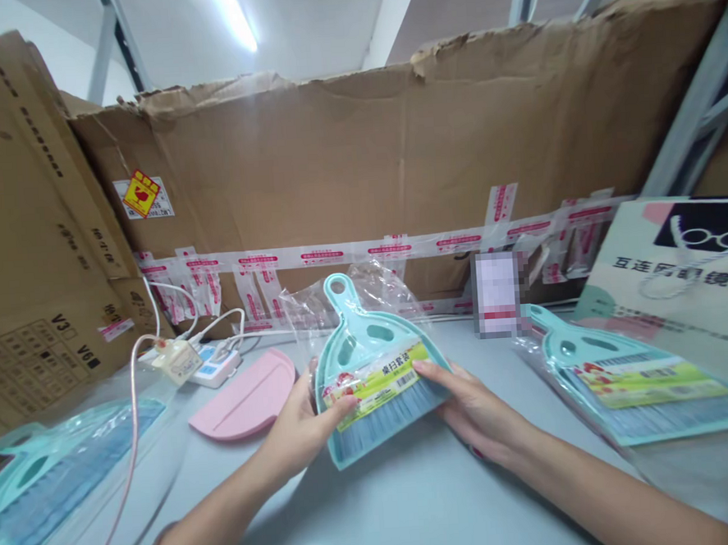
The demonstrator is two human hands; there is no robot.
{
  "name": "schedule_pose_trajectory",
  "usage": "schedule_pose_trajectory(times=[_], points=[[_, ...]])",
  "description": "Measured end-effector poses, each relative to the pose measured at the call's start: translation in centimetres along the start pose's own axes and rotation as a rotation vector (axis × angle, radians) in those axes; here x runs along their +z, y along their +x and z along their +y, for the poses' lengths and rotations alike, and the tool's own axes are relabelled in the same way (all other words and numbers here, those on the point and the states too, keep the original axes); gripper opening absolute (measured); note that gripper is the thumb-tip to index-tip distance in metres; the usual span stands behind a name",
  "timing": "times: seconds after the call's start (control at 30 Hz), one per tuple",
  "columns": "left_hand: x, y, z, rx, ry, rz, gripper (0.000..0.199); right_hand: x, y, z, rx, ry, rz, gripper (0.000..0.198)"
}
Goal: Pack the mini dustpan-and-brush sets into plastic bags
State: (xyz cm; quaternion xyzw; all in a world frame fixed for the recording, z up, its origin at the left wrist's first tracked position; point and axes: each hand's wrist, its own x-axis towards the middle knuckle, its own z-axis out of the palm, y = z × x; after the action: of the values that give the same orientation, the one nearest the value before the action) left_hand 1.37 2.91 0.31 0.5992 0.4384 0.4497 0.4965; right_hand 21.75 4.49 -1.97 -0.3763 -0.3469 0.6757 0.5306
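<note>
A mint-green dustpan and brush set [373,325] in a clear plastic bag is held up over the table, its handle pointing away from me. My left hand [308,420] grips its left side, with the thumb pressed on the front. On the right side my right hand [471,402] holds it, thumb on the yellow-green label [386,382]. Grey-blue bristles show below that label. The fingers behind the pan are mostly hidden. Beside my left hand a pink half-round piece [248,395] lies on the table.
Another bagged dustpan set [654,378] lies at right, and one more [67,463] at left. A power strip [215,365] with plugs and cables is at back left. Large cardboard [332,159] walls the back of the table [403,508]. A printed bag [667,287] stands right.
</note>
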Motion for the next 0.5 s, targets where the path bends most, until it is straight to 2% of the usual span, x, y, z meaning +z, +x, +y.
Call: schedule_pose_trajectory(times=[0.1, 0.23, 0.4, 0.5], points=[[-0.28, 0.05, -0.06, -0.043, -0.043, -0.011, 0.056, -0.33, 0.08, -0.53, 0.063, -0.028, -0.136, 0.03], [-0.18, -0.07, 0.04, -0.057, -0.06, 0.017, 0.055, -0.18, -0.16, -0.83, 0.049, -0.107, -0.061, 0.025], [0.14, -0.15, 0.15, -0.078, -0.083, 0.075, 0.046, 0.37, -0.62, -0.55, 0.087, -0.166, 0.058, 0.033], [0.04, -0.03, 0.12, -0.095, -0.088, 0.084, 0.046, 0.42, -0.7, -0.57, 0.116, -0.174, 0.045, 0.035]])
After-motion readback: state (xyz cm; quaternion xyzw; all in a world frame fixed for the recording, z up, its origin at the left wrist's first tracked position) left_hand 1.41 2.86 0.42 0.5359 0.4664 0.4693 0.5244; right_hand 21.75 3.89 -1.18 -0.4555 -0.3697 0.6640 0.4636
